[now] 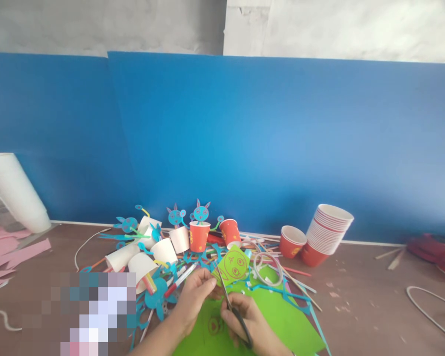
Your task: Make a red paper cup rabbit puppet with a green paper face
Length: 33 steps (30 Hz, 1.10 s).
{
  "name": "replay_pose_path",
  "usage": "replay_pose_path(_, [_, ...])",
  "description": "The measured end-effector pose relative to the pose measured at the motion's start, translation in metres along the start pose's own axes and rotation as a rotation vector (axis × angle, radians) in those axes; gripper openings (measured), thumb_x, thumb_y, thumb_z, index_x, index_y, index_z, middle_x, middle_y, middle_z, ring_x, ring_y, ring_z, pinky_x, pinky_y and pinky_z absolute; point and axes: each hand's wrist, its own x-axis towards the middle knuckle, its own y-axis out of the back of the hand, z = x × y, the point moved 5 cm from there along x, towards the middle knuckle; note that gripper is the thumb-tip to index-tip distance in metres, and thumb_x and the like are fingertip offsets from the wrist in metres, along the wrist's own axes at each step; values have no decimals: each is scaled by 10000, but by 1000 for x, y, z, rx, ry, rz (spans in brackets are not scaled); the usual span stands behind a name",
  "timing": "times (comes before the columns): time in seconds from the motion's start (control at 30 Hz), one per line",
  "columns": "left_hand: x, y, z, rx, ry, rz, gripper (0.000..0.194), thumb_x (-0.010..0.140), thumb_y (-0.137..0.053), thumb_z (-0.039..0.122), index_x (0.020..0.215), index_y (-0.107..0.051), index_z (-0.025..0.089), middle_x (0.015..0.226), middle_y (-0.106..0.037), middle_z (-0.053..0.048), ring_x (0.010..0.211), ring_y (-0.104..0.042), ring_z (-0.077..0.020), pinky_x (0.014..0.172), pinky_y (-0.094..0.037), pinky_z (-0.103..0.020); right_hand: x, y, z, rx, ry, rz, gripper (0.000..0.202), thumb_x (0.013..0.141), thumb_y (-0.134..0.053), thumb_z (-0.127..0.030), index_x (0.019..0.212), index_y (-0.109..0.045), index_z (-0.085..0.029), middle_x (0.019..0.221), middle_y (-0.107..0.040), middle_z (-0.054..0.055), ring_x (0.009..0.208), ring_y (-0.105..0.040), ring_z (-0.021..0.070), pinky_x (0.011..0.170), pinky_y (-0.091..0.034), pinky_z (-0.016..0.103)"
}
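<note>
Between the thumb and fingers of my left hand (197,295) is a small green paper piece (236,266) with a face drawn in dark line. My right hand (247,316) grips black-handled scissors (239,322), their blades pointing up and left at the left edge of that piece. Beneath both hands lies a large green sheet (282,316) with another drawing (215,325) on it. Blue paper scraps and a roll of clear tape (267,269) lie around the sheet.
Behind my hands are white cups (164,251), red cups (199,237) and blue paper animal figures (200,213). A stack of cups (328,230) leans at the right, with a red cup (292,242) beside it. Pink paper (7,252) lies far left. A blue panel (244,143) stands behind.
</note>
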Motion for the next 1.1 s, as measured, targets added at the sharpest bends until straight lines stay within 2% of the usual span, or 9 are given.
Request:
replay_pose_path(0.4, [-1,-2,3,-20,2,-11,235,674,-709,339,640,-544,176,636,-657,-4,634,-589,-161,663,-441,-288,-2,-1,-3,-20,-18,21,426,665,-704,-559,667,-502,-184,427,-424,-91,309,-359,44,293,-218,157])
replay_pose_path(0.63, [0,-1,2,-25,-8,-31,229,686,-704,333,646,-542,176,650,-665,-8,643,-588,-156,669,-445,-284,0,0,0,-40,-26,28,428,666,-697,-563,656,-501,-183,427,-425,-89,302,-348,42,287,-220,157])
replay_pose_path(0.83, [0,-2,0,-18,34,-75,228,681,-704,331,642,-537,182,619,-673,-7,604,-618,-171,629,-432,-282,-1,1,-1,-2,-19,-10,412,669,-696,-552,693,-517,-181,445,-459,-80,333,-393,58,312,-266,162])
replay_pose_path(1.1, [4,1,-1,6,-8,-101,181,709,-678,295,662,-557,170,642,-686,-24,634,-624,-176,679,-450,-304,-1,2,0,-40,-43,20,437,662,-677,-581,678,-531,-169,403,-416,-93,310,-349,43,305,-215,160])
